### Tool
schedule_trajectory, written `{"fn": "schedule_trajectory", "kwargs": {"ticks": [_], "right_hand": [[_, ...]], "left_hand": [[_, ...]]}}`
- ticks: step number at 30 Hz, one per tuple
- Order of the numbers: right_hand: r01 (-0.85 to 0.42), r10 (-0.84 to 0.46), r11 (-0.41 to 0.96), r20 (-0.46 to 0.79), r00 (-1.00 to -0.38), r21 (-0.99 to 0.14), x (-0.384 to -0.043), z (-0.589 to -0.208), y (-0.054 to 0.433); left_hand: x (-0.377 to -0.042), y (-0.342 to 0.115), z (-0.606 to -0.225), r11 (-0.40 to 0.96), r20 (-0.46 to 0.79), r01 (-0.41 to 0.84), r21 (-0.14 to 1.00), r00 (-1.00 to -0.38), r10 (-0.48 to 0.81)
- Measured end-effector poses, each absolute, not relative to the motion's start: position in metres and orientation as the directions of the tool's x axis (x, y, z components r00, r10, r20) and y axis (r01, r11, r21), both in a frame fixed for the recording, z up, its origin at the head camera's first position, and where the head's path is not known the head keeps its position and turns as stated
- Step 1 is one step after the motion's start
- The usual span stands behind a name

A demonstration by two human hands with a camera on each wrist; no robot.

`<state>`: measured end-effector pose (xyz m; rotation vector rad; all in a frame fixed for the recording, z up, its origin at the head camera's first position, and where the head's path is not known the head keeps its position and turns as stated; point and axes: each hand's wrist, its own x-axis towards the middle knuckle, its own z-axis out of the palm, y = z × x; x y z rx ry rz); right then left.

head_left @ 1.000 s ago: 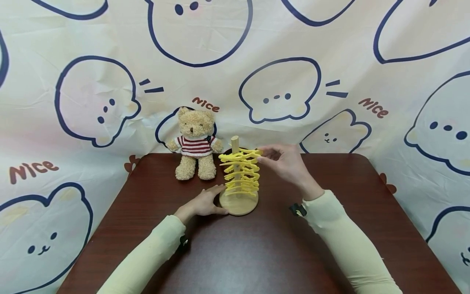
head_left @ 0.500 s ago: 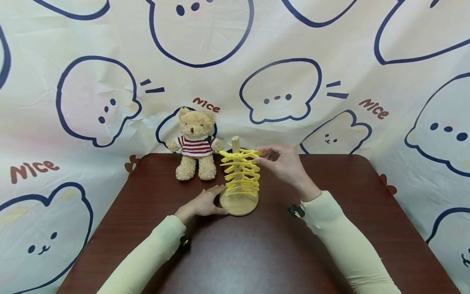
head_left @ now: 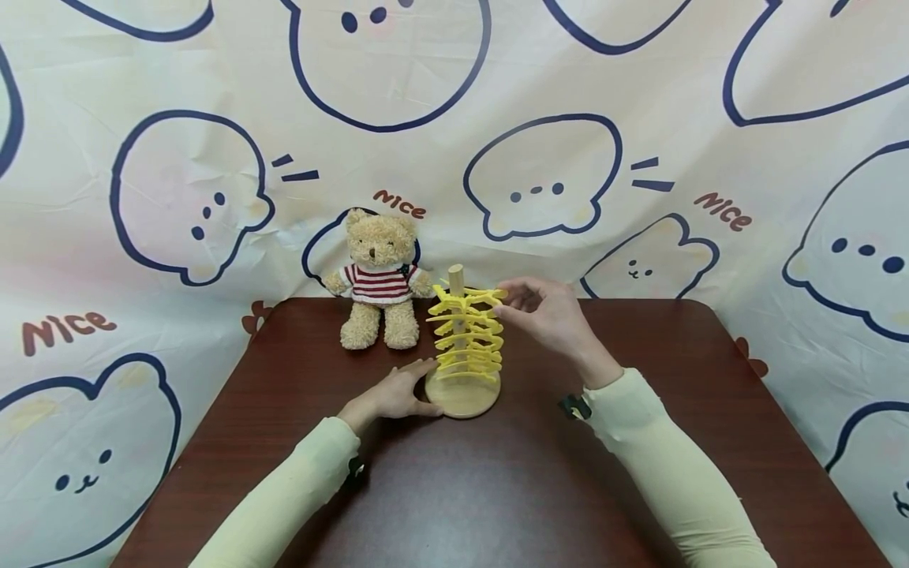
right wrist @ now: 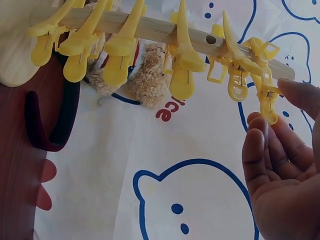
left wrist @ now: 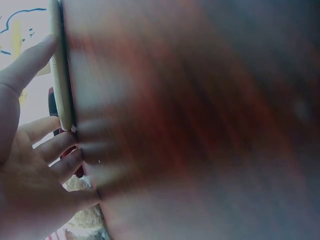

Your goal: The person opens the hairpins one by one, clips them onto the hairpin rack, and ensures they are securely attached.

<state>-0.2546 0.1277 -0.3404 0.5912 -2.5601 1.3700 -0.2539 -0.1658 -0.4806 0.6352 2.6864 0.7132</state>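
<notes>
A wooden stand, a round base (head_left: 463, 402) with an upright dowel (head_left: 456, 276), carries several yellow clothespins (head_left: 469, 343) clamped along its height. My left hand (head_left: 395, 392) holds the base at its left side, the thumb at the front edge and fingers at the rear. In the left wrist view that thumb (left wrist: 37, 57) lies against the base's rim (left wrist: 61, 85). Near the dowel's top my right hand (head_left: 550, 315) pinches the handle end of the uppermost clothespin (right wrist: 270, 102) between thumb and fingers. This clothespin's jaws are at the dowel, partly hidden by another clip.
A teddy bear (head_left: 379, 280) in a striped sweater sits at the table's back edge, left of the stand. Behind the stand is a dark red velvet band (right wrist: 62, 135). A printed cloth (head_left: 540, 79) hangs behind the brown table (head_left: 497, 489).
The far left end of the uppermost yellow piece has swung upward and inward toward the dowel. My right hand has shifted only slightly; my left hand stays at the base.
</notes>
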Motion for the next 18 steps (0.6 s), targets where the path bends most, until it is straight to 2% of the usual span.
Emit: {"fn": "schedule_trajectory", "kwargs": {"ticks": [9,18], "right_hand": [[-0.393,-0.269,0.529,0.29,-0.918,-0.752,-0.257,-0.339,0.128],[-0.412,-0.317,0.537,0.277,-0.907,-0.736,-0.258,-0.34,0.139]], "left_hand": [[-0.255,-0.168,-0.48,0.779,-0.152,0.347,0.522,-0.861,0.486],[-0.255,-0.172,-0.478,0.77,-0.142,0.361,0.527,-0.855,0.498]]}}
